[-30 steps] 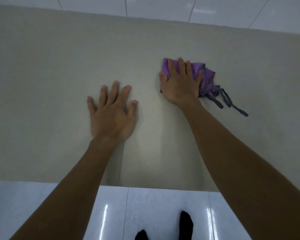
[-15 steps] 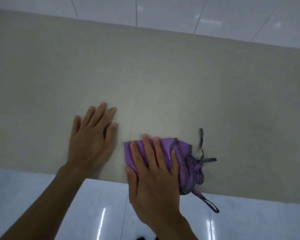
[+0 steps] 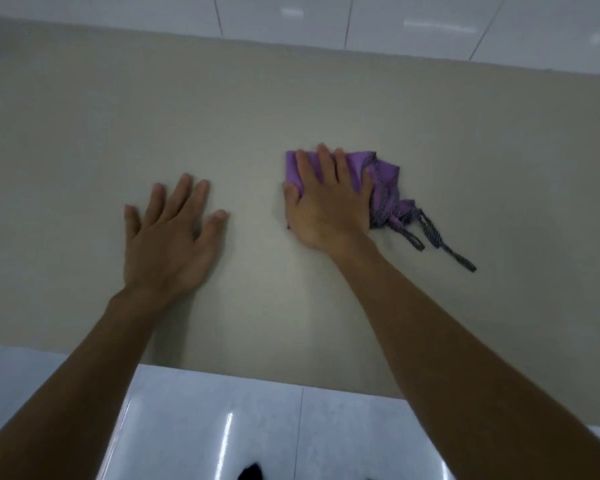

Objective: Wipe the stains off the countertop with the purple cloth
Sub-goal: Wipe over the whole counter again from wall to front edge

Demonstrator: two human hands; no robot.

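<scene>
A purple cloth (image 3: 385, 171) with a dark speckled hem and loose dark straps lies bunched on the beige countertop (image 3: 118, 116). My right hand (image 3: 326, 202) presses flat on its left part, fingers spread over the fabric, arm stretched out from the lower right. My left hand (image 3: 170, 237) rests palm down on the bare countertop to the left of the cloth, fingers apart, holding nothing. The straps trail to the right of my right hand. No stains stand out on the surface.
The countertop's near edge (image 3: 257, 375) runs across the lower frame, with glossy white floor tiles (image 3: 222, 427) below it. White tiles (image 3: 395, 22) border the far edge. A dark foot (image 3: 252, 472) shows at the bottom.
My right hand has pushed the cloth away from the near edge toward the middle of the countertop. My left hand stays flat on the surface.
</scene>
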